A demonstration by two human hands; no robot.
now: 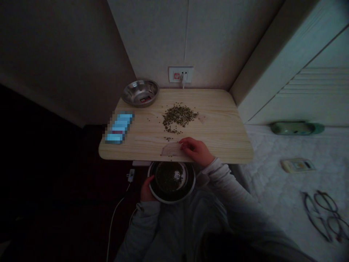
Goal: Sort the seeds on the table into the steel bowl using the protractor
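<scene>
My left hand grips the left rim of a steel bowl below the table's front edge, its thumb over the rim. Many small dark green beans, like mung beans, lie inside the bowl. Above the front edge, my right hand is closed, thumb and fingers drawn together. Its fingertips are beside a pale, thin patch on the tabletop; whether they hold anything is too dim to tell. A loose pile of the same beans is spread beyond this hand, with a few strays toward the edge.
On the wooden table, a second steel bowl stands back left, with a blurred phone nearer. A wall socket holds a plug. A white cable hangs left. Glasses and a yellowish device lie on the bed.
</scene>
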